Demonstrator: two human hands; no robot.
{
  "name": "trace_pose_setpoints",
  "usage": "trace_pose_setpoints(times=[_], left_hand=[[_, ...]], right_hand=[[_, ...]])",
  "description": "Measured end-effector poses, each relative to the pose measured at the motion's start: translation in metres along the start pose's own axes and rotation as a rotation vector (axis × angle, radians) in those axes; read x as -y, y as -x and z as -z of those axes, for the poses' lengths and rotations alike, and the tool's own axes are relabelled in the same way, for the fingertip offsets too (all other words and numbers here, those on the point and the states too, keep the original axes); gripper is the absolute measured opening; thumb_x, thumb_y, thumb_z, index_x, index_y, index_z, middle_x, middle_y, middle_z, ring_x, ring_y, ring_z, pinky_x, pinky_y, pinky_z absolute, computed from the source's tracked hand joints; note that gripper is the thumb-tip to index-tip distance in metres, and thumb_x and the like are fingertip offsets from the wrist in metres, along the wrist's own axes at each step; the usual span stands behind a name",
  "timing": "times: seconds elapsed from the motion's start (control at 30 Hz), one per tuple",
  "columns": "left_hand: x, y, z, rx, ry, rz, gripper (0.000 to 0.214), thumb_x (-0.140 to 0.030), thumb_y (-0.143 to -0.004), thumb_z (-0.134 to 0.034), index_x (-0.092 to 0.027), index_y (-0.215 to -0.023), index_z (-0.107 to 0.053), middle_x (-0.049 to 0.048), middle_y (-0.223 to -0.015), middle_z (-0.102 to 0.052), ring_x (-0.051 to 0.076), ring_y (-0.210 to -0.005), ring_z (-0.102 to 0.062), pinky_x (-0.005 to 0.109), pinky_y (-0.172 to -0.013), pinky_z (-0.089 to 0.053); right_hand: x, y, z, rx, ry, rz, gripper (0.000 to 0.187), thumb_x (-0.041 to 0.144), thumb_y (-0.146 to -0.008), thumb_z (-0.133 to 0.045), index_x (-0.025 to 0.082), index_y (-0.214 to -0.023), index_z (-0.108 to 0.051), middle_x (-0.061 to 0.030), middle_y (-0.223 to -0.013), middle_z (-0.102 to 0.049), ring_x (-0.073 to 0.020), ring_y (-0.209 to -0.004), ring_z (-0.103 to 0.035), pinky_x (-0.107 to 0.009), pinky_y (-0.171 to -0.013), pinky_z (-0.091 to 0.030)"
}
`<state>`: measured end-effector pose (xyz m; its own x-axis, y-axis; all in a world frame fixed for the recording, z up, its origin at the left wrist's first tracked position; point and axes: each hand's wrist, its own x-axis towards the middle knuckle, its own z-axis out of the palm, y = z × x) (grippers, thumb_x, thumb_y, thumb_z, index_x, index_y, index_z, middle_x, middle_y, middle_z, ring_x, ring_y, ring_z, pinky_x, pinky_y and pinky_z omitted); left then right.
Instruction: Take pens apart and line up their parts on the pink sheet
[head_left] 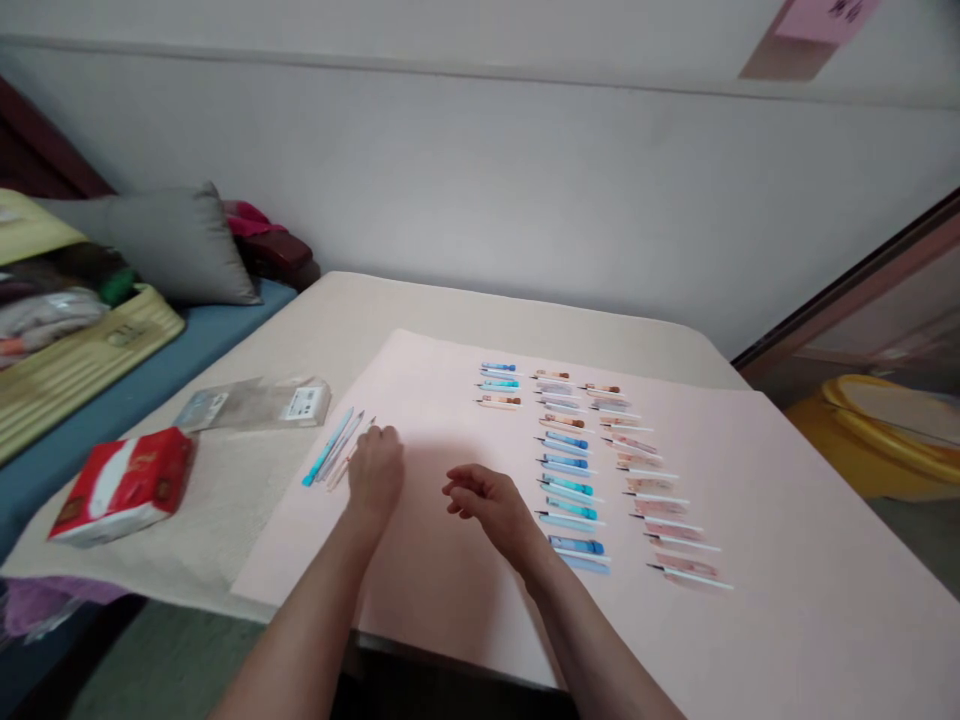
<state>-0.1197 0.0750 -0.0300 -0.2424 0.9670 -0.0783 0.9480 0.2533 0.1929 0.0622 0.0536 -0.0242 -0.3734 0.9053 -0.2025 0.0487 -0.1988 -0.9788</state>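
Observation:
My left hand (377,468) rests at the right side of a small group of slim pens (330,450) on the pink sheet. Its fingers are curled downward against the rightmost pens, and the fingertips are hidden. The group has a turquoise pen at its left and paler ones beside it. My right hand (486,497) hovers over the sheet between that group and the laid-out rows, thumb and fingers slightly bent and apart, with nothing visible in them. Blue, turquoise and brown pens (568,463) lie in columns to its right, and paler pink ones (671,525) lie farther right.
The pink sheet (442,375) covers much of the beige table (487,303). On the left are a clear plastic packet (262,405) and a red tissue pack (131,480). Beyond the table stand a grey cushion (180,245), a white wall and a yellow container (874,440).

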Motion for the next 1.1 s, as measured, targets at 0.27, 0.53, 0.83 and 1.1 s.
trace_pose_setpoints(times=[0.27, 0.53, 0.83, 1.1], left_hand=[[-0.014, 0.016, -0.011, 0.126, -0.111, -0.051, 0.031, -0.034, -0.084, -0.04, -0.017, -0.108, -0.048, 0.0148, -0.112, -0.046, 0.03, -0.101, -0.043, 0.039, -0.072, -0.04], [0.001, 0.004, -0.008, 0.057, -0.156, 0.027, 0.029, -0.035, -0.085, -0.039, -0.017, -0.105, -0.048, 0.0156, -0.111, -0.047, 0.031, -0.104, -0.043, 0.042, -0.077, -0.04], [0.005, 0.002, -0.001, 0.069, -0.14, 0.052, 0.029, -0.034, -0.083, -0.042, -0.016, -0.105, -0.048, 0.0177, -0.113, -0.047, 0.032, -0.106, -0.042, 0.043, -0.079, -0.039], [0.005, 0.002, 0.001, -0.006, -0.06, -0.026, 0.028, -0.032, -0.085, -0.041, -0.016, -0.105, -0.05, 0.017, -0.112, -0.049, 0.031, -0.106, -0.045, 0.041, -0.079, -0.04]], right_hand=[[-0.002, 0.0, 0.002, -0.002, 0.044, 0.008, 0.025, 0.029, -0.075, -0.058, 0.015, -0.095, -0.061, -0.0055, -0.082, -0.066, -0.016, -0.066, -0.063, -0.029, -0.06, -0.046], [-0.002, 0.0, 0.004, 0.001, 0.037, 0.023, 0.025, 0.031, -0.075, -0.058, 0.015, -0.094, -0.061, -0.0052, -0.081, -0.066, -0.0158, -0.066, -0.063, -0.028, -0.059, -0.046], [-0.002, -0.001, 0.005, -0.007, 0.033, 0.03, 0.025, 0.032, -0.075, -0.057, 0.015, -0.093, -0.061, -0.0046, -0.08, -0.066, -0.0151, -0.065, -0.063, -0.028, -0.059, -0.046], [-0.011, -0.002, 0.006, -0.053, 0.217, 0.066, 0.022, 0.026, -0.078, -0.054, 0.016, -0.096, -0.062, -0.0022, -0.076, -0.064, -0.0141, -0.065, -0.062, -0.026, -0.061, -0.045]])
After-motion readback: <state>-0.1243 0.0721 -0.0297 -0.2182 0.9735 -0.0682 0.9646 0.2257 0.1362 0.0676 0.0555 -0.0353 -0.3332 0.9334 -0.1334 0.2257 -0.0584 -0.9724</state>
